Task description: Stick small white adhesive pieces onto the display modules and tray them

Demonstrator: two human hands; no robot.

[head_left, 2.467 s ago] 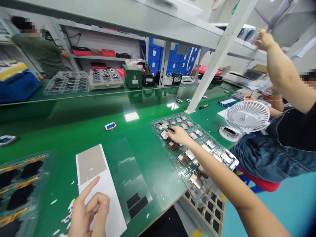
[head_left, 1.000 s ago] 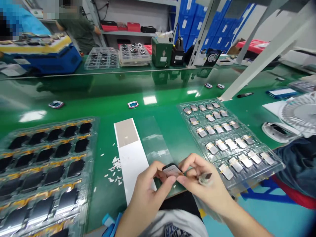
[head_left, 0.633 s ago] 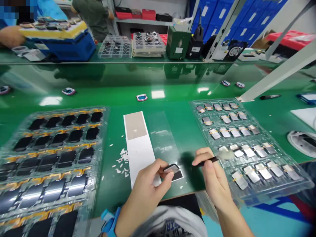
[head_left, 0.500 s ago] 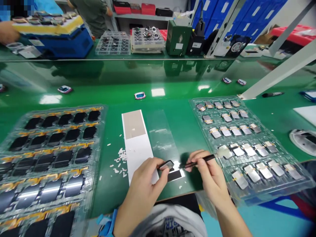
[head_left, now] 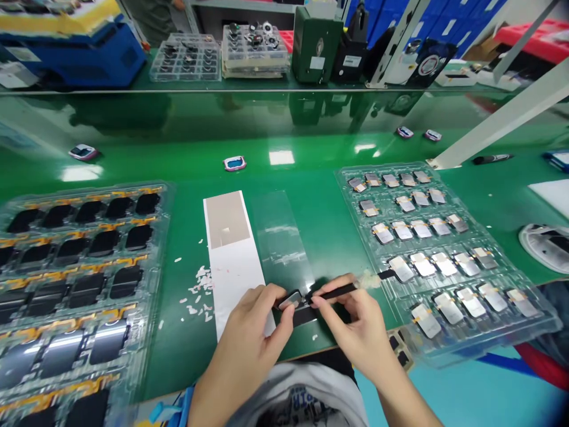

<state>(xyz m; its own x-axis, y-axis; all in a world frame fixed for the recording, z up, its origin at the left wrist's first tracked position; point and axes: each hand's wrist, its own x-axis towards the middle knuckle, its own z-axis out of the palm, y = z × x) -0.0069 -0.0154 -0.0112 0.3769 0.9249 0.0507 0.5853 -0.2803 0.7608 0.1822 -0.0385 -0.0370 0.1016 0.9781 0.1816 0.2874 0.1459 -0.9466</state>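
tightly, the left hand [head_left: 253, 320] pinches a small display module [head_left: 291, 299], the right hand [head_left: 351, 320] holding black tweezers [head_left: 333, 292] to its edge.

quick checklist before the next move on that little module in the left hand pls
Module grip: ok, the left hand pinches the small dark-framed module between thumb and fingers.
Tool position: ok, the right hand holds the black slim tool with its tip at the module's edge.
Black strip: cannot tell whether the black strip touches the module, as the hands partly hide it.
Scraps: ok, the white scraps lie left of the white card, away from the module.
Tray: ok, the clear blister tray holds its modules in rows, right of the right hand.
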